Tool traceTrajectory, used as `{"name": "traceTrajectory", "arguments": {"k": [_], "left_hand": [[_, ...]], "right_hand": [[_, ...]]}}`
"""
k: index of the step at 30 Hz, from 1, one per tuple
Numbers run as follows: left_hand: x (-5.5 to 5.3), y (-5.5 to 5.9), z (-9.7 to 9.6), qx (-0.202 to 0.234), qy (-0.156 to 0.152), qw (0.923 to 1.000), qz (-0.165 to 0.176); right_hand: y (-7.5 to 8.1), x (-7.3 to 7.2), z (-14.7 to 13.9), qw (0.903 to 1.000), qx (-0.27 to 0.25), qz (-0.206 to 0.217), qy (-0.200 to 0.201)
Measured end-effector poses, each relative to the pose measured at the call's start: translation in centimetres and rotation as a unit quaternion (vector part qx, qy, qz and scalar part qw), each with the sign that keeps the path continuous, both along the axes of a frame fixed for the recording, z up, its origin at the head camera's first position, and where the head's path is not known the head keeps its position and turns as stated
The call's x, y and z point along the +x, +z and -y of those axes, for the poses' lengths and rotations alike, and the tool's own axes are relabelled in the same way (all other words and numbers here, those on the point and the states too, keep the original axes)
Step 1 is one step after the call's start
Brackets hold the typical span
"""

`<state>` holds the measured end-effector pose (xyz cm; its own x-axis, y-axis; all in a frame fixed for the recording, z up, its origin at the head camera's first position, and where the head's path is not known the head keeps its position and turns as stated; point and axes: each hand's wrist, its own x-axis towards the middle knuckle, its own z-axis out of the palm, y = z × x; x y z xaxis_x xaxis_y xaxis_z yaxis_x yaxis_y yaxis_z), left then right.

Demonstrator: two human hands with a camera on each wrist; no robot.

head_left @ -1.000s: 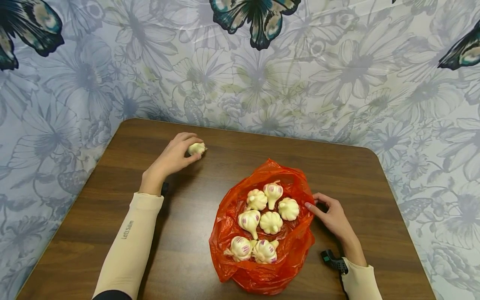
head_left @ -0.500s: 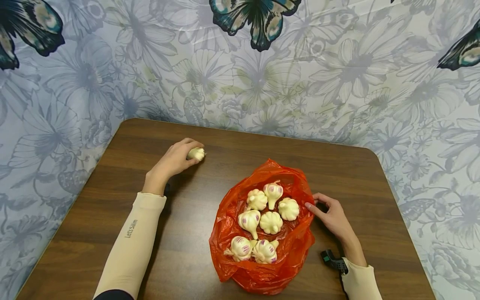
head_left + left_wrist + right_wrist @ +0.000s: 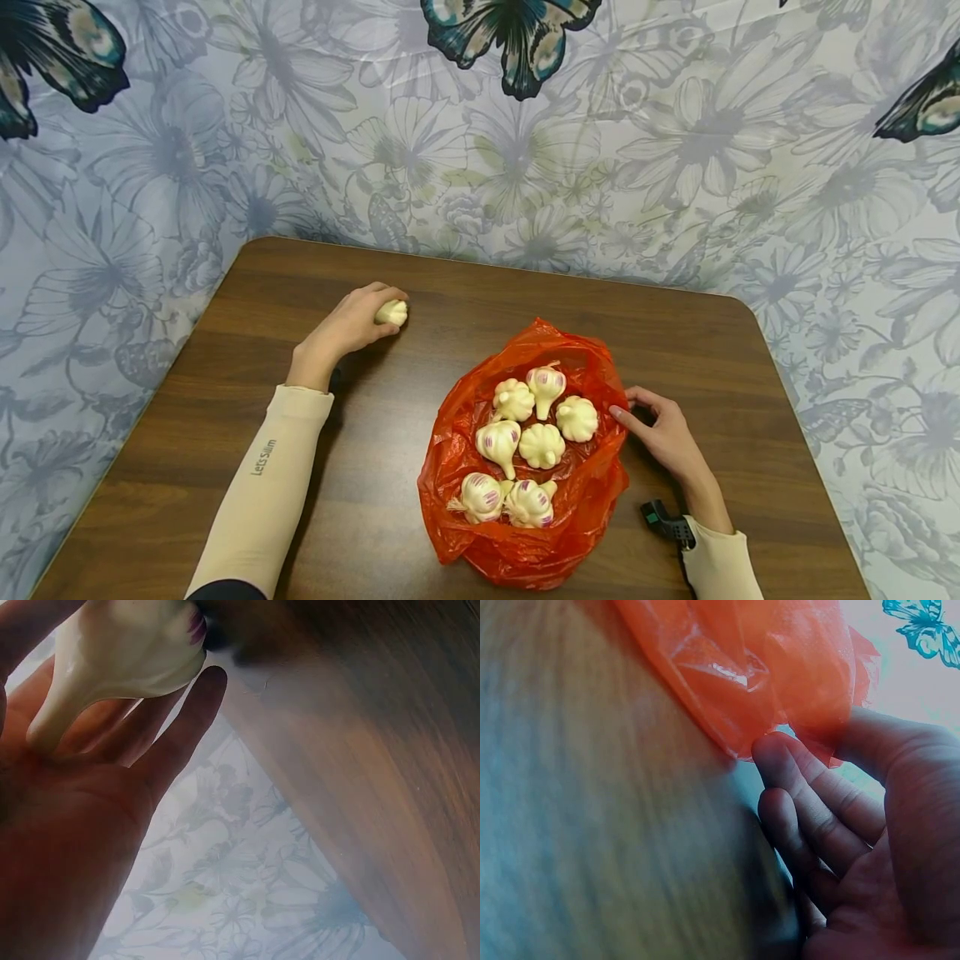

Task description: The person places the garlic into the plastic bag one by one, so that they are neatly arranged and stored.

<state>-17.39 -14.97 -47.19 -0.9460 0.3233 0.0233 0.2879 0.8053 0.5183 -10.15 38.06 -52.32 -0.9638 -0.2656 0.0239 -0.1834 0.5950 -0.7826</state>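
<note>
At the back left of the table, my left hand grips a white garlic bulb. In the left wrist view the bulb has its stem toward the palm and a purple mark at its far end. A red plastic bag lies wide in the middle, with several garlic bulbs inside it. My right hand pinches the bag's right rim between thumb and fingers. The right wrist view shows the thin red plastic at the fingertips, its other fingers loosely bent below.
The brown wooden table has rounded far corners. Behind it hangs a flowered cloth with butterfly prints, close to the table's back edge. A black wrist camera sits on the right wrist.
My left hand has come slightly toward me with the garlic bulb, its grip closing further around it. The right hand, the bag and the bulbs inside have kept their places.
</note>
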Motion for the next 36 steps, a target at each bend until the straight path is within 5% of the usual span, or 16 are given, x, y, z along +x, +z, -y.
{"name": "traceTrajectory", "arguments": {"k": [21,36], "left_hand": [[1.2,2.8,2.6,0.053,0.032,0.9966,-0.055],[-0.6,3.3,1.5,0.059,-0.008,0.9966,-0.058]], "right_hand": [[0.1,0.1,0.0,1.0,0.006,-0.001,-0.003],[0.0,-0.7,0.8,0.9999,0.012,-0.003,-0.012]]}}
